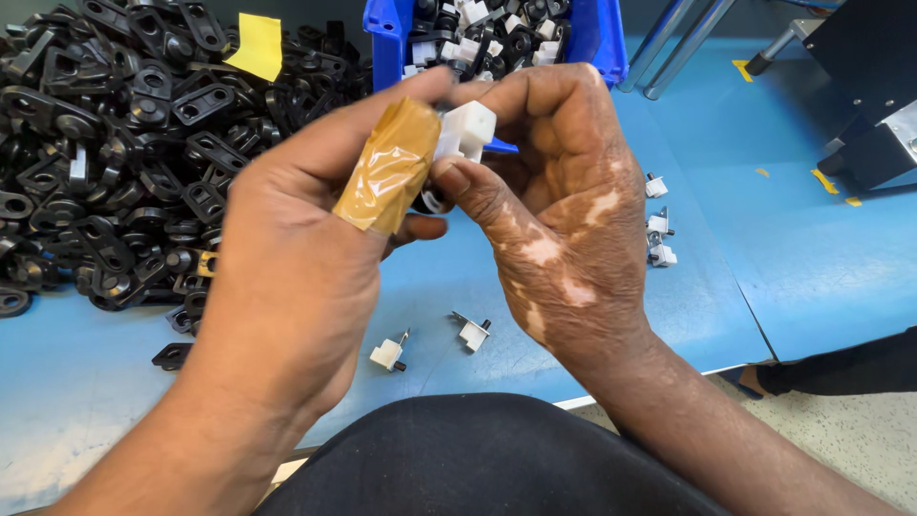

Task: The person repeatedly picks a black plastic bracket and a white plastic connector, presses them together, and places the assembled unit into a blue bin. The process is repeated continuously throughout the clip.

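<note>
Head view, centre frame above the blue table (115,382): left hand (287,258), thumb wrapped in brown tape, and right hand (564,201) both pinch a small white plastic part (465,129), apparently mid-assembly; next calls for steady seating pressure; black brackets (115,143) heaped upper left.

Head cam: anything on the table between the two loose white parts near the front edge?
Nothing: bare blue table shows between the left white part and the right white part in the head view.

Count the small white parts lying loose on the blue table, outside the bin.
5: two near the front edge, three right of the right hand. Hands may hide more.
</note>
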